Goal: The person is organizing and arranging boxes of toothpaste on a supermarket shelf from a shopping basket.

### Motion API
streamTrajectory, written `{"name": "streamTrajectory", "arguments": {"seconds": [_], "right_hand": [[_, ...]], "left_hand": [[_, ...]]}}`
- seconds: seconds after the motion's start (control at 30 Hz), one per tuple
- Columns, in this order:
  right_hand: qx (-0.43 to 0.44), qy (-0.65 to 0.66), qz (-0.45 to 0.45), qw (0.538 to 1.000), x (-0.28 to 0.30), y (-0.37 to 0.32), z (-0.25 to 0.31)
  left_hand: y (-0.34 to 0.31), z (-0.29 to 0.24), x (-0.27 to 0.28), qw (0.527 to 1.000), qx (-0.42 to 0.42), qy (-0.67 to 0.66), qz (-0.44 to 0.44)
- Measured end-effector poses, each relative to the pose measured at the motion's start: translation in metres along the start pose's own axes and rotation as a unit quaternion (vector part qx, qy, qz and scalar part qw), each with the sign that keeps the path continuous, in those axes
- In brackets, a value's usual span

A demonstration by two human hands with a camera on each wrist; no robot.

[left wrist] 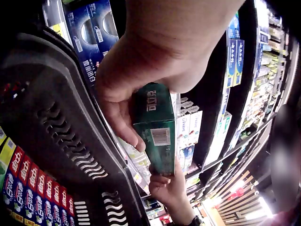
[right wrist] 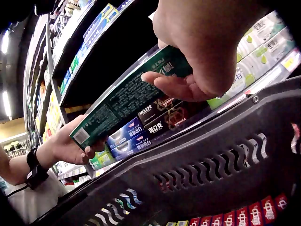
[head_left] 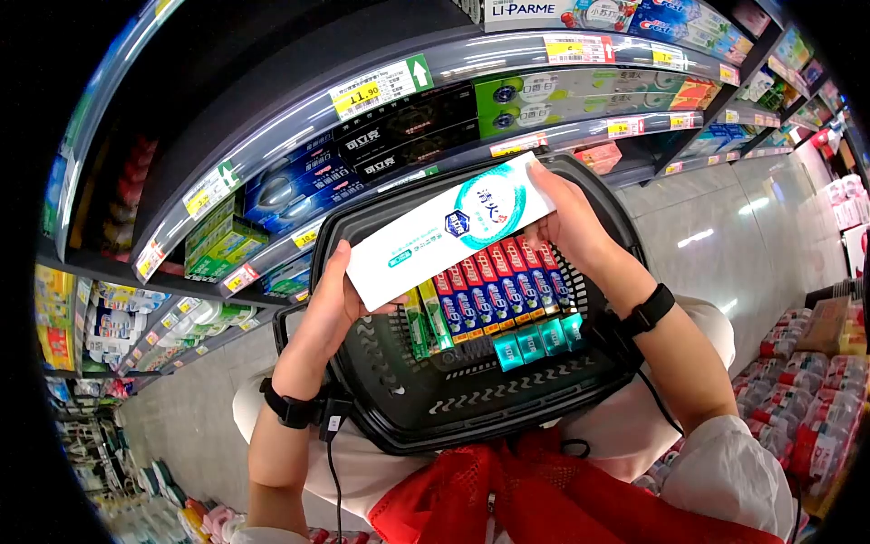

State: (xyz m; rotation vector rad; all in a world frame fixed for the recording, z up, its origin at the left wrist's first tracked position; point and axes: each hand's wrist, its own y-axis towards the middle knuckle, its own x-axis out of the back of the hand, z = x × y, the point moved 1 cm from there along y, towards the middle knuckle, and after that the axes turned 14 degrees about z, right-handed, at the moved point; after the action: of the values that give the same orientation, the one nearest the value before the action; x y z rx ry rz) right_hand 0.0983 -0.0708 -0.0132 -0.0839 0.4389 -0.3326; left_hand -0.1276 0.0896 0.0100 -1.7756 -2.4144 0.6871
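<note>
Both hands hold a long toothpaste box (head_left: 426, 238) by its ends, above a black shopping basket (head_left: 362, 385). Its white face with a teal ring is turned up in the head view; dark green sides show in the wrist views. My left hand (head_left: 331, 297) grips the left end, thumb along the edge. At the right end, my right hand (head_left: 573, 222) pinches the box between thumb and fingers. Inside the basket stand a row of red and blue boxes (head_left: 494, 304), several teal boxes (head_left: 540, 344) and green-yellow boxes (head_left: 426, 319) at the left.
A store shelf (head_left: 299, 118) of toothpaste boxes curves behind the basket, with blue boxes (head_left: 299, 186) and black boxes (head_left: 408, 136) close to its rim. The basket rests on the person's lap. Wrapped red and white packs (head_left: 797, 390) are stacked at the right, beside the tiled floor (head_left: 698, 227).
</note>
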Motion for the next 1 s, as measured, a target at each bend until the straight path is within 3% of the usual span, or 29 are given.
{"name": "streamTrajectory", "arguments": {"seconds": [0.37,0.53,1.0], "right_hand": [[0.051,0.029,0.01,0.998,0.001,0.003,0.001],[0.058,0.038,0.011,0.998,0.001,0.002,0.002],[0.017,0.039,0.016,0.999,0.002,-0.001,0.005]], "left_hand": [[0.007,0.004,0.006,0.998,-0.035,-0.028,-0.031],[0.012,0.006,0.012,0.994,-0.089,-0.048,-0.033],[0.013,0.004,0.005,0.996,-0.057,0.0,-0.071]]}}
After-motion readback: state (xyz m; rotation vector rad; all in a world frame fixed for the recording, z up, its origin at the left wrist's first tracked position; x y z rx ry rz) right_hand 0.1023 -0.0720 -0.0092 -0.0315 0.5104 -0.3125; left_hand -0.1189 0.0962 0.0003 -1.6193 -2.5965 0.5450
